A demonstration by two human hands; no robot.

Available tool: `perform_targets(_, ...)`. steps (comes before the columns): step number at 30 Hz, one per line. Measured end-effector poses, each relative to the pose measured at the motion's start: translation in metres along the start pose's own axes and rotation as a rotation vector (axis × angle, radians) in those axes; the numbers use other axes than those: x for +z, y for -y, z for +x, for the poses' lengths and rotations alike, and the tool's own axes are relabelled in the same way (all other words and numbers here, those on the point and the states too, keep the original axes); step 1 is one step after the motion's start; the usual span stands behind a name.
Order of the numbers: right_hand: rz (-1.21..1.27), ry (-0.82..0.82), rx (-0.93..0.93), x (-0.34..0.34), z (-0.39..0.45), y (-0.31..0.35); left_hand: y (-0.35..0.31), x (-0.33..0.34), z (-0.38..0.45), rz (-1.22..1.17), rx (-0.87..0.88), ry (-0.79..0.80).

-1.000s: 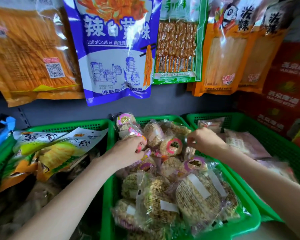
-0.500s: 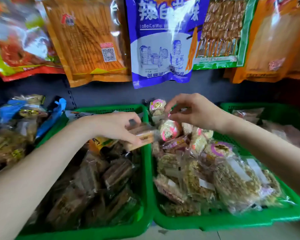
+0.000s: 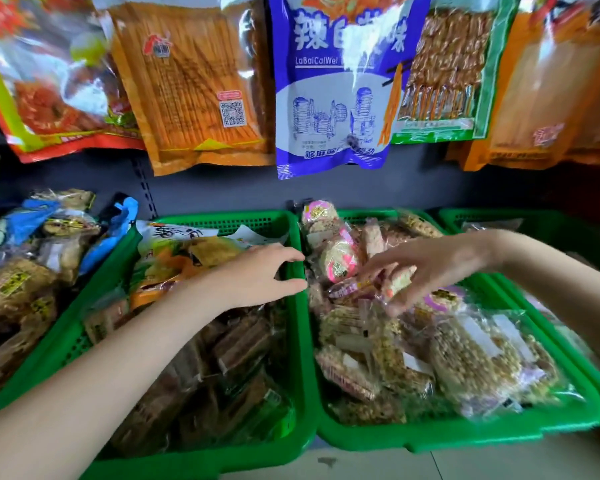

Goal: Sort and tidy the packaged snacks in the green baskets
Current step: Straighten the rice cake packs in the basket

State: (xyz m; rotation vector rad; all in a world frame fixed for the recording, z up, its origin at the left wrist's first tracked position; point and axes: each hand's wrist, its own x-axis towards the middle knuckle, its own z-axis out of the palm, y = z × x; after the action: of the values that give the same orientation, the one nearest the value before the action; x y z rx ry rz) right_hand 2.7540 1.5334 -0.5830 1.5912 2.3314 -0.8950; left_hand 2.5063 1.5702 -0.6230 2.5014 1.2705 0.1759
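Observation:
Three green baskets stand side by side. The left basket [image 3: 187, 462] holds brown wrapped bars [image 3: 243, 348] and yellow-green chip bags [image 3: 187, 251]. Round grain cakes in clear wrap [image 3: 475, 358] and a pink-labelled round packet [image 3: 338, 261] fill the middle basket [image 3: 430, 436]. My left hand [image 3: 257, 275] hovers over the rim between these two baskets, fingers apart, holding nothing. Above the middle basket, my right hand [image 3: 430, 268] pinches a small pale wrapped snack bar [image 3: 399, 282]. Only part of the right basket [image 3: 492, 216] shows.
Large snack bags hang on the grey back wall, among them a blue bag [image 3: 329, 98] and an orange bag [image 3: 194, 81]. A loose pile of packaged snacks [image 3: 25, 271] lies left of the baskets. Pale floor [image 3: 430, 465] shows below the basket fronts.
My left hand held a brown wrapped bar over the left basket; now it is empty. My right hand came down from the back packets and grips a pale bar.

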Motion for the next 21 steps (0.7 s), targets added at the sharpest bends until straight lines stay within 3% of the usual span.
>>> perform_targets(2,0.016,0.197,0.022,0.016,-0.011,-0.007,-0.027,0.0,0.0,-0.155,0.065,0.287)
perform_targets(4,0.015,0.209,0.001,0.036,-0.009,-0.012,-0.047,0.011,0.0,0.015,0.051,0.573)
perform_targets(6,-0.015,0.144,-0.026,0.048,-0.003,-0.015,-0.057,0.027,0.002,0.217,0.073,0.641)
perform_targets(8,-0.058,0.058,-0.069,0.044,0.001,-0.018,-0.057,0.042,0.006,0.249,0.132,0.581)
perform_targets(12,0.094,-0.207,-0.061,0.022,0.003,-0.049,-0.052,0.049,0.008,-0.013,0.179,0.401)
perform_targets(15,0.191,-0.633,0.066,0.003,0.008,-0.08,-0.047,0.05,0.014,-0.059,0.156,0.242)
perform_targets(17,0.492,-0.897,0.084,-0.009,0.011,-0.095,-0.044,0.051,0.021,-0.107,0.128,0.202)
perform_targets(19,0.841,-0.918,0.075,-0.014,0.012,-0.101,-0.042,0.051,0.031,-0.177,0.109,0.163)
perform_targets(21,0.948,-0.862,0.123,-0.008,0.014,-0.107,-0.039,0.053,0.044,-0.237,0.071,0.078)
